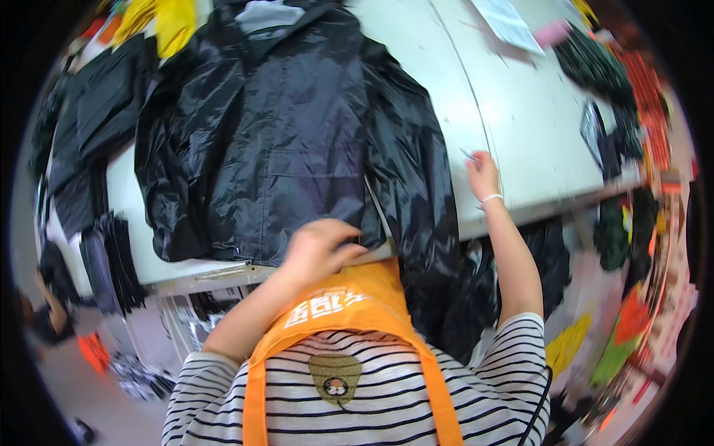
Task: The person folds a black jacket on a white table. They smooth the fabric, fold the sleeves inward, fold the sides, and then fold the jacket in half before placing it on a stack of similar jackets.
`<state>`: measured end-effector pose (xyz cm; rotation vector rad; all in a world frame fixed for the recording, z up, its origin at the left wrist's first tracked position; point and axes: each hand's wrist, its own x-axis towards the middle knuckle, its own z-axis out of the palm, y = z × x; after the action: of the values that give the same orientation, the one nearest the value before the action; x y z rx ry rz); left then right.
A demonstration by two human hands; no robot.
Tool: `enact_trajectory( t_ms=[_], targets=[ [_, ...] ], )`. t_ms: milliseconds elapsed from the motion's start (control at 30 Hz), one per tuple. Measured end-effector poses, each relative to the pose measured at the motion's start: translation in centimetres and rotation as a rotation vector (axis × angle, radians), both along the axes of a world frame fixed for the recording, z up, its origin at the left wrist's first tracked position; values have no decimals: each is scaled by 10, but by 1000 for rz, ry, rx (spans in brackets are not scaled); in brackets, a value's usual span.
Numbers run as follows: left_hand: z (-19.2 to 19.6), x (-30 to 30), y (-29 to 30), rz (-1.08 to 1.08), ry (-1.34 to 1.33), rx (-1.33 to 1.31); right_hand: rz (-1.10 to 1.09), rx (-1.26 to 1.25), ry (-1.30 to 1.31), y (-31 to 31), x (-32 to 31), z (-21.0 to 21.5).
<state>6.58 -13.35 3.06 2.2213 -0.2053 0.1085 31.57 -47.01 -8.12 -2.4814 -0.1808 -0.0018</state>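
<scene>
A shiny black jacket [297,141] lies spread on the white table [535,134], with its collar at the far end and its hem along the near edge. Over the hem hovers my left hand [321,249], slightly blurred, its fingers apart and nothing visible in them; whether it touches the fabric I cannot tell. My right hand [483,172], off to the right of the jacket's sleeve, is closed on a small, thin, pointed tool [467,154]. Only the tip of that tool shows beyond the fingers, so its kind is unclear.
Black folded garments [111,104] lie at the left, with yellow cloth [171,26] behind them. A paper sheet [509,26] and a dark bundle [591,63] are at the far right. Dark fabric [446,312] hangs below the near edge. Another person [52,312] is at the far left.
</scene>
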Motion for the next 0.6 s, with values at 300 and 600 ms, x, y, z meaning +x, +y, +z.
enact_trajectory(
  t_ms=[300, 600],
  targets=[
    [-91, -163, 197, 1553, 236, 71, -335, -633, -214, -32, 185, -21],
    [-131, -143, 196, 1771, 307, 107, 1086, 272, 6, 312, -102, 69]
  ],
)
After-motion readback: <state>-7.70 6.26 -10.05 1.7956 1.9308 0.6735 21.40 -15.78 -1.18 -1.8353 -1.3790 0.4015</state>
